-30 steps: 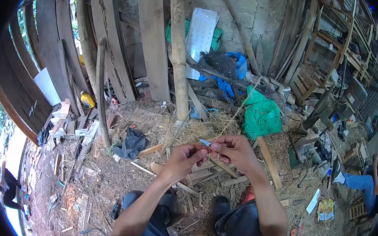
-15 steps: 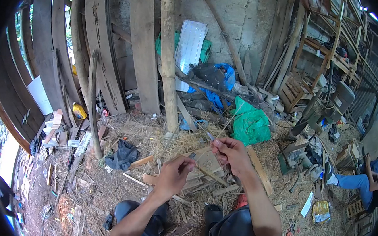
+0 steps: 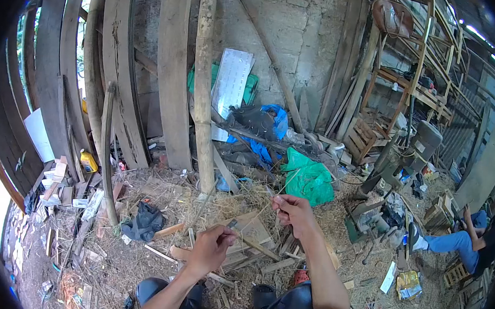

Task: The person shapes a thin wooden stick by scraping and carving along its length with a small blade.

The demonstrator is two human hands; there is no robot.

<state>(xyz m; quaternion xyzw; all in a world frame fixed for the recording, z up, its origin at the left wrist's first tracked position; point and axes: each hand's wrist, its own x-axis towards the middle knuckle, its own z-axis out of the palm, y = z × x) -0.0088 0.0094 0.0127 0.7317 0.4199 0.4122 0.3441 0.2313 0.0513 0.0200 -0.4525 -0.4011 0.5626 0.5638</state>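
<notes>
A small grey piece is pinched in the nearly closed left hand, pointed far and right. By the curled right hand, farther and apart, a thin piece is pinched, pointed far and left.

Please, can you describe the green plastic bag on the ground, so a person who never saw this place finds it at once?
Find the block wall at the back, then the heap with blue plastic at its foot. The green bag lies just in front, to the right. It is crumpled, unlike the flatter green item behind the white panel.
</notes>
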